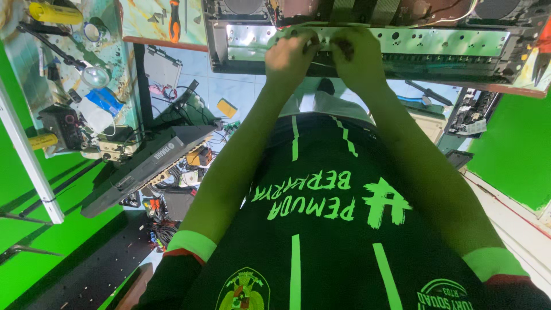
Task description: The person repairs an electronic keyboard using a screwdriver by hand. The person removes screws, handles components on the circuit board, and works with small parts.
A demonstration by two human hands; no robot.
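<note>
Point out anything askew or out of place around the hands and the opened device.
The left hand and right hand grip the front edge of an opened electronic chassis with its metal strip bared. A black keyboard leans tilted beside the bench, above tangled wires and parts strewn on the floor.

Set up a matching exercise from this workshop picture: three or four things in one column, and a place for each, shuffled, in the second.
1. left hand
2. screwdriver
3. keyboard
4. right hand

A. leaning by the left bench, below it
B. on the metal strip, right of the other hand
C. on the bench at top, orange handle
D. on the metal strip, left of the other hand

Pairs: 1-D, 2-C, 3-A, 4-B
</note>
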